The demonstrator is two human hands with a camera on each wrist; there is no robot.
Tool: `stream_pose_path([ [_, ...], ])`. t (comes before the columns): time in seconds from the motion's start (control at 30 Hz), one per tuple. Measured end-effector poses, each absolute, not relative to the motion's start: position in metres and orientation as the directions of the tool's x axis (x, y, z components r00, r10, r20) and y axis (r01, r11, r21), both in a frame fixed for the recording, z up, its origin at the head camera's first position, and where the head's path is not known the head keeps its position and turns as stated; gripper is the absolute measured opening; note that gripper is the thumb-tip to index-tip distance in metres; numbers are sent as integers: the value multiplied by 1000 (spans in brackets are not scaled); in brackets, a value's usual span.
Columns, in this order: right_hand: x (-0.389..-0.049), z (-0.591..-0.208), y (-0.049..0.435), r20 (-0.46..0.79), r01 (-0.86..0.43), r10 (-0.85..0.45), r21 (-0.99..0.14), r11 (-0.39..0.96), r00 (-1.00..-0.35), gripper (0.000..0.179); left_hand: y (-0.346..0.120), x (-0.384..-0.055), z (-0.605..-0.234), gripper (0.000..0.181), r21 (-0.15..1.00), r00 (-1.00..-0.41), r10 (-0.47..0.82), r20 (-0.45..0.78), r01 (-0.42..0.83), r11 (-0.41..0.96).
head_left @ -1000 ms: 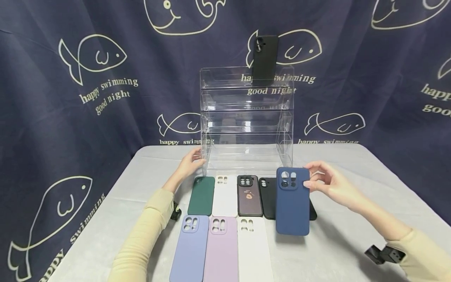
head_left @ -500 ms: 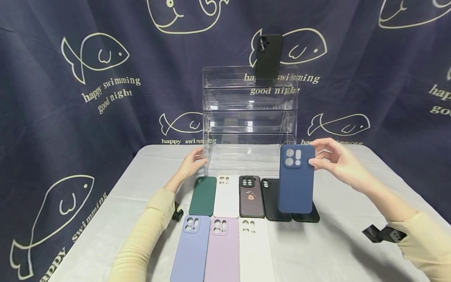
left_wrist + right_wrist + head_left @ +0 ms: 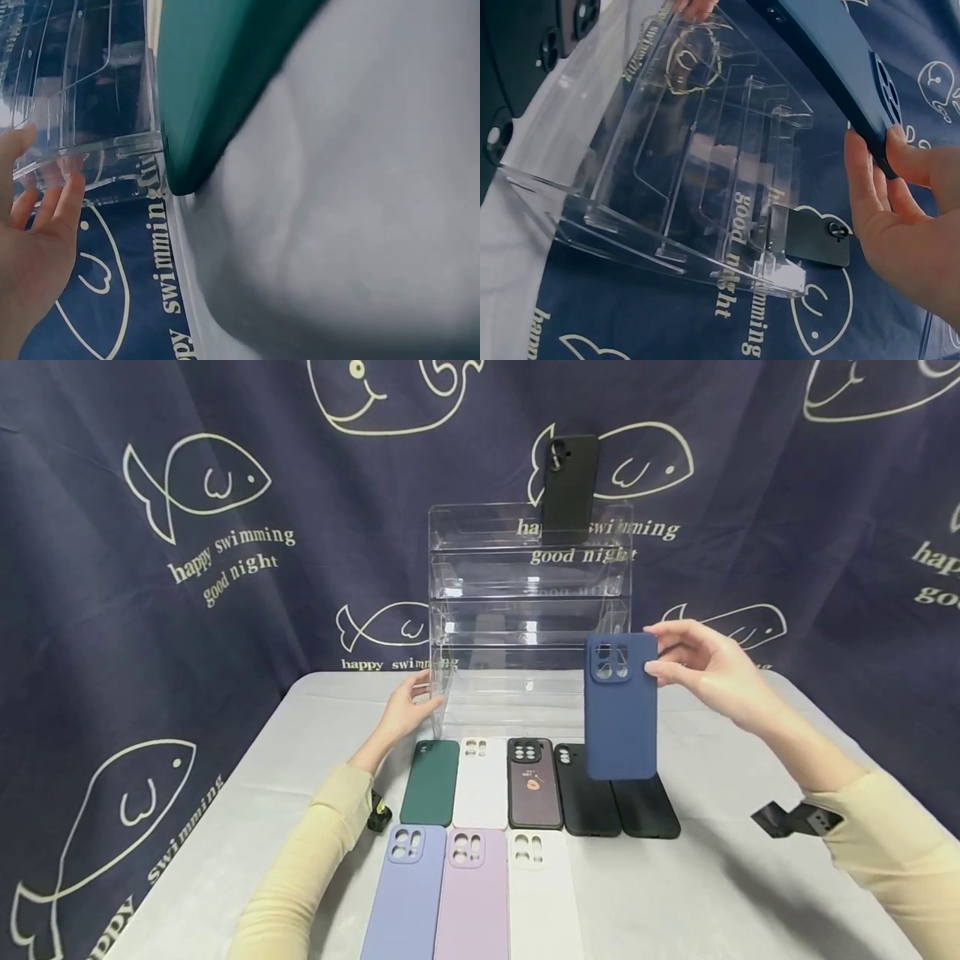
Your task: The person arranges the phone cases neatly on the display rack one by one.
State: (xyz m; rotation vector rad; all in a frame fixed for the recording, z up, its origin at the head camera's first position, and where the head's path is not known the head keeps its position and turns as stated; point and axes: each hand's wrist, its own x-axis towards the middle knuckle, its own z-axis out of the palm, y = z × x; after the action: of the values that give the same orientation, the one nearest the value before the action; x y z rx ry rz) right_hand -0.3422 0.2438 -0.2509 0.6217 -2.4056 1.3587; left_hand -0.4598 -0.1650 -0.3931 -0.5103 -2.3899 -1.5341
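My right hand [image 3: 708, 672] pinches a dark blue phone case [image 3: 621, 718] by its upper right edge, thumb on the near face. The case hangs upright in the air, its camera cutouts at the top, before the right side of a clear tiered display rack [image 3: 517, 681]. In the right wrist view the same blue case [image 3: 840, 67] is tilted between thumb and fingers. My left hand [image 3: 405, 706] grips the rack's left side low down, thumb and fingers about the clear edge [image 3: 90, 146]. One black phone case [image 3: 570, 489] stands in the rack's top tier.
Before the rack lie a green case [image 3: 431, 782], a white case [image 3: 480, 785], a dark patterned case [image 3: 534, 789] and two black cases [image 3: 588, 802]. Nearer are a periwinkle case [image 3: 405, 893], a lilac case [image 3: 472, 893] and another white case [image 3: 543, 897]. A fish-print curtain [image 3: 225, 635] hangs behind.
My right hand has lifted the blue phone case upward, off from over the black cases to before the rack's right side. My left hand stays at the rack.
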Motion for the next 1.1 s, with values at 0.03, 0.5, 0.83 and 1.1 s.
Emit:
stream_pose_path([
  [0.03,-344,-249,243,467,-511,-215,-727,459,-858,41,-165,-460,-392,59,828,-910,147,387,413,379],
  [0.5,-371,-219,229,498,-520,-176,-730,444,-849,42,-167,-467,-385,62,869,-956,181,232,287,402],
  [0.83,-392,-197,219,562,-570,-129,-752,332,-817,40,-169,-468,-385,66,879,-952,194,238,296,375],
  [1.1,-411,-180,205,595,-602,-86,-789,122,-799,38,-171,-468,-386,62,877,-951,210,227,293,381],
])
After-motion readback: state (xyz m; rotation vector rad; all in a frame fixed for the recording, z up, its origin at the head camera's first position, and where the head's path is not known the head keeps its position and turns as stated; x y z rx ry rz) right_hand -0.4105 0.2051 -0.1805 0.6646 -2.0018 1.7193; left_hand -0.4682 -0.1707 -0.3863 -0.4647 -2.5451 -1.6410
